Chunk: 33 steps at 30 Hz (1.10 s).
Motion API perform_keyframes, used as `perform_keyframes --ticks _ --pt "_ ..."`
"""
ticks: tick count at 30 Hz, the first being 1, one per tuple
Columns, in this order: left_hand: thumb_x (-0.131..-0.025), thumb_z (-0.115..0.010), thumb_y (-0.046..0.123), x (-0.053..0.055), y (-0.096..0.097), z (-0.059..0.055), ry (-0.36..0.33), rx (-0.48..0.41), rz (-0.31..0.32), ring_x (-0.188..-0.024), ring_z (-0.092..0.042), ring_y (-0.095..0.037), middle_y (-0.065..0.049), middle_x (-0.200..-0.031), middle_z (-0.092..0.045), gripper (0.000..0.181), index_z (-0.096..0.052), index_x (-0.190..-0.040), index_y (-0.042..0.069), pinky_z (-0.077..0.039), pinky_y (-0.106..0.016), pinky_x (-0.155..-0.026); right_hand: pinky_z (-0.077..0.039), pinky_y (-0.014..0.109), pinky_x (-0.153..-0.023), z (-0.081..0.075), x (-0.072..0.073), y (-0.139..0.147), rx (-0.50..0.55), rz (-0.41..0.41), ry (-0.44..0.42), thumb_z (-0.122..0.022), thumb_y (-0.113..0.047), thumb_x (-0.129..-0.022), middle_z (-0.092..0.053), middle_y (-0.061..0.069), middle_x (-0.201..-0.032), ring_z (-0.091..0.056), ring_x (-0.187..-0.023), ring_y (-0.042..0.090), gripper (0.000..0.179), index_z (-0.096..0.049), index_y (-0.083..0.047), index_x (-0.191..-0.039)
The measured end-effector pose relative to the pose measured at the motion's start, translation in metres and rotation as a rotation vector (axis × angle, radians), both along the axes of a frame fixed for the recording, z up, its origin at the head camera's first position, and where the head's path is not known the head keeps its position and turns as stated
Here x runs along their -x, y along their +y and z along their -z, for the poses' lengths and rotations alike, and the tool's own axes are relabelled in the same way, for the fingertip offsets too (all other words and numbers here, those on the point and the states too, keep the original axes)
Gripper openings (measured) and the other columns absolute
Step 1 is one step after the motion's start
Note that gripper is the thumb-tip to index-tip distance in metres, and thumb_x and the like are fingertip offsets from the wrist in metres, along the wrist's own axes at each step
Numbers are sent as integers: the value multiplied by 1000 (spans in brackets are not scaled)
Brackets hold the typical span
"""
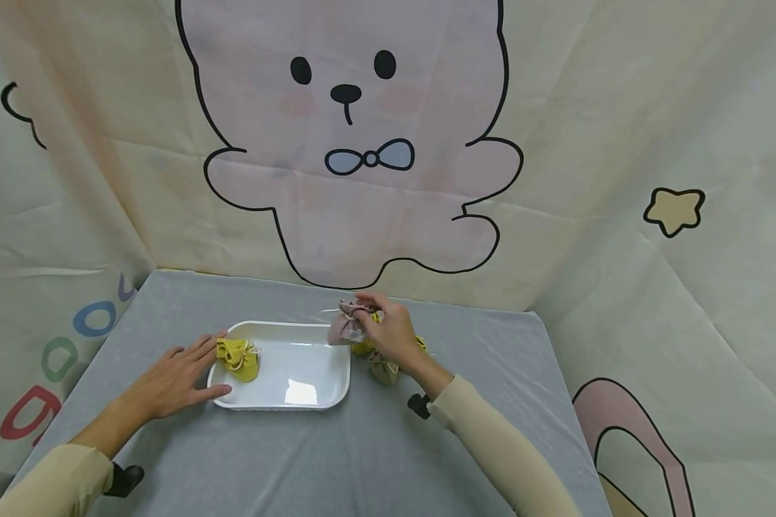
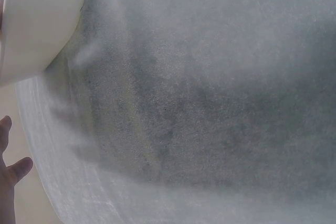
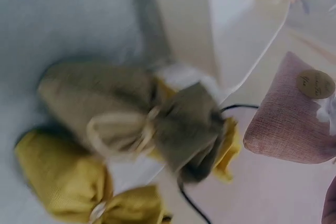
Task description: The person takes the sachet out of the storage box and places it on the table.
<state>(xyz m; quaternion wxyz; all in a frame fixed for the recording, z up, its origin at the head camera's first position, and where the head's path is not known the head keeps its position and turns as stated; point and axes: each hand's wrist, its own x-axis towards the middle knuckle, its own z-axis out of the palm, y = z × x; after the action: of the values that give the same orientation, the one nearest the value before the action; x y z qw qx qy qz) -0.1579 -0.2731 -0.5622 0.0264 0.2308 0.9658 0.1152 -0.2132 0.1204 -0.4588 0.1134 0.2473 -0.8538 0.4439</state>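
A white tray (image 1: 291, 365) lies on the grey cloth with a yellow drawstring pouch (image 1: 238, 359) at its left end. Along that end my left hand (image 1: 181, 377) rests with fingers extended, touching the rim. My right hand (image 1: 391, 330) pinches a pink drawstring pouch (image 1: 345, 327) by its gathered neck, raised by the tray's right edge. In the right wrist view this pink pouch (image 3: 294, 116) shows a round tan label. Below the right hand lie an olive-brown pouch (image 3: 100, 87) and a yellow pouch (image 3: 63, 174), with more yellow fabric partly hidden behind the brown one.
The grey cloth (image 1: 491, 402) covers the table up to a hanging backdrop (image 1: 569, 179) printed with a bear. Side curtains (image 1: 718, 309) hang close by the table's left and right edges. A dark wrist mount (image 1: 124, 480) sits at the left sleeve.
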Motion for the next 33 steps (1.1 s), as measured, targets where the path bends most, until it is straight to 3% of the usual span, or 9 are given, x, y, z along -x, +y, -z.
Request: perform_keyframes --ticks 8,15,33 --pt "-88 -60 66 0 0 0 1 7 7 -140 -37 -44 -20 -157 -36 94 -39 -150 -1 -37 -68 -100 -56 38 -79 -3 8 29 -24 59 -7 -70 -5 -93 -73 8 -105 -68 -95 19 26 -67 -3 -119" --pt "-88 -60 67 0 0 0 5 9 9 -139 -37 -44 -20 -156 -36 94 -39 -150 -1 -38 -68 -99 -55 46 -78 -6 15 47 3 89 43 -69 -5 -93 -72 12 -106 -67 -92 24 26 -66 0 -119" --pt "-87 -61 66 0 -1 2 19 9 10 -139 -37 -43 -20 -156 -37 94 -41 -149 -1 -39 -67 -99 -55 49 -75 2 28 76 -1 171 118 -72 0 -89 -74 16 -100 -69 -85 29 21 -69 3 -110"
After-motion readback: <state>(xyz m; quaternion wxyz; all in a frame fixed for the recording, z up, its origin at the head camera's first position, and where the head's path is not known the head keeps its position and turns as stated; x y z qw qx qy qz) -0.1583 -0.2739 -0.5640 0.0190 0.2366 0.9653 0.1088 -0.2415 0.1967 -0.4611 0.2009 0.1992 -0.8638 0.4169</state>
